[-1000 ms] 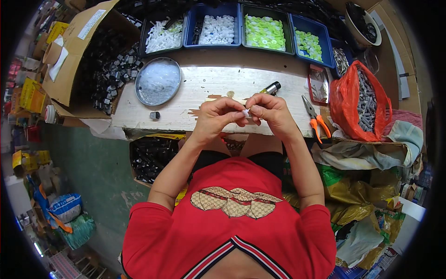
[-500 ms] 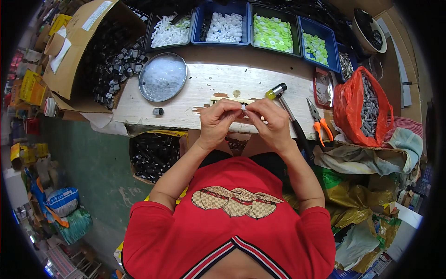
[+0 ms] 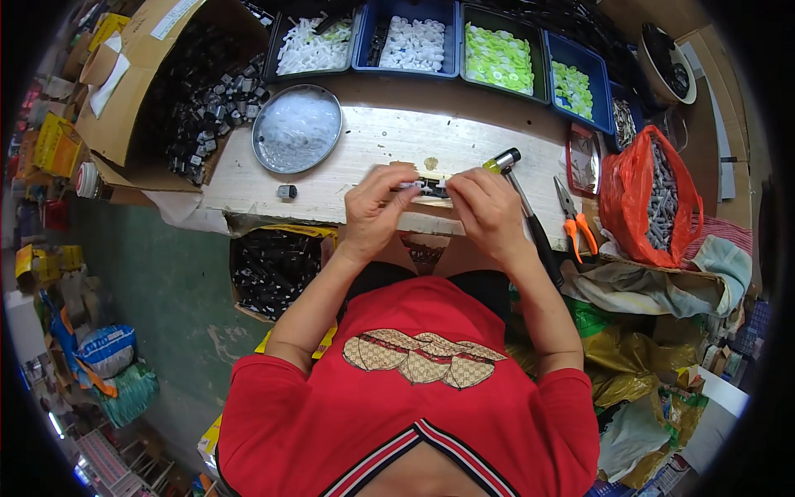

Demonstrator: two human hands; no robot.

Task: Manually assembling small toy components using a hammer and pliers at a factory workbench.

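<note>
Over the front edge of the workbench, my left hand point(image 3: 374, 212) pinches a small white plastic part point(image 3: 416, 185) between thumb and forefinger. My right hand point(image 3: 490, 209) faces it with its fingertips pressed together; a tiny white bit shows at their tips, too small to make out. A small black piece point(image 3: 431, 191) lies in the gap between the two hands, partly hidden by the fingers. Beside my right hand lies a mallet point(image 3: 520, 197) with a yellow-and-black head and black grip. Pliers point(image 3: 575, 217) with orange handles rest further right.
Bins of white parts point(image 3: 411, 45) and green parts point(image 3: 498, 58) line the back. A round metal tray point(image 3: 257, 132) of clear pieces stands left, near a carton point(image 3: 132, 157) of black parts. A red bag point(image 3: 617, 199) of grey plugs sits right. One black cap point(image 3: 286, 191) lies alone.
My hands, whose fingertips met around one small white part, have drawn slightly apart. The black piece now shows between them. The whole view has shifted a little.
</note>
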